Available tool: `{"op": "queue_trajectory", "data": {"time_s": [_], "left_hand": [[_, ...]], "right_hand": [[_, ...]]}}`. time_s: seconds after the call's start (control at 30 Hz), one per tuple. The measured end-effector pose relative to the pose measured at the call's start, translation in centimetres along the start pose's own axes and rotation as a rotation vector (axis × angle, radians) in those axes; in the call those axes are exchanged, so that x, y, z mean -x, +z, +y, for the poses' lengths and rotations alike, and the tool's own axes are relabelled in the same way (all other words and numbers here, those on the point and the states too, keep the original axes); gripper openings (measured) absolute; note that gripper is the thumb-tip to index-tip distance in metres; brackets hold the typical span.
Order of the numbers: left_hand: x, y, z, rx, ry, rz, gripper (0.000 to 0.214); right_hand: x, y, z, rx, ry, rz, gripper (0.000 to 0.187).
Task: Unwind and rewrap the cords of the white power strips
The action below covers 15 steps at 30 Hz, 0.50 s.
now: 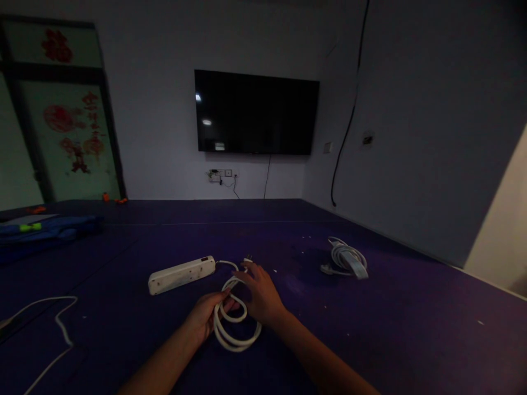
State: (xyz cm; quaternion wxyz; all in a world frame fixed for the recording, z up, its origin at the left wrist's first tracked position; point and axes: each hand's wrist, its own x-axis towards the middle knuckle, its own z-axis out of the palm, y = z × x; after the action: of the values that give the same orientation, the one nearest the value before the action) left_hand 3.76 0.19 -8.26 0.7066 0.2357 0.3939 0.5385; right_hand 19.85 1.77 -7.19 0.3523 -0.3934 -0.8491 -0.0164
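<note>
- White cord (235, 319), one length gathered in several loops, is between the two hands, low in the middle of the view, just above the purple surface (296, 356).
- Two hands: the left hand (208, 312) pinches the loops between thumb and fingers; the right hand (263, 296) has its fingers bent at the top of the loops. The light is dim, so I cannot tell whether the right fingers grip or only touch.
- One plug (248, 258) shows just beyond the right fingertips.
- One white power strip (181, 275) lies on the surface, left of the loops, with one dark switch near its right end and a lead running from that end towards the hands.
- One more coiled cord (349, 257) lies well apart on the right, with one plug head (326, 269) beside it.
- One loose cable (62, 328) bends across the lower left.
- Three small orange items (121, 201) sit near the door; one bright green item (31, 226) rests on blue cloth (74, 226).
- One television (257, 112) hangs on the wall, above a cluster of sockets (222, 174) with cables attached.
</note>
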Motion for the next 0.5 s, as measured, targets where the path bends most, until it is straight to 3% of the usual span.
{"op": "queue_trajectory", "data": {"time_s": [0.1,0.17,0.37,0.5], "left_hand": [[-0.2,0.1,0.0,-0.026,0.023,-0.012,0.013],[-0.2,0.2,0.2,-0.04,0.035,-0.017,0.018],[0.3,0.2,1.0,-0.096,0.071,-0.019,0.009],[0.9,0.3,1.4,-0.222,0.148,-0.041,0.017]], "right_hand": [[0.0,-0.2,-0.3,0.004,-0.195,-0.077,0.048],[0.0,0.0,-0.4,0.003,-0.241,-0.084,0.039],[-0.1,0.5,-0.5,0.043,-0.258,-0.131,0.033],[0.1,0.2,-0.9,0.025,-0.15,-0.129,0.037]]}}
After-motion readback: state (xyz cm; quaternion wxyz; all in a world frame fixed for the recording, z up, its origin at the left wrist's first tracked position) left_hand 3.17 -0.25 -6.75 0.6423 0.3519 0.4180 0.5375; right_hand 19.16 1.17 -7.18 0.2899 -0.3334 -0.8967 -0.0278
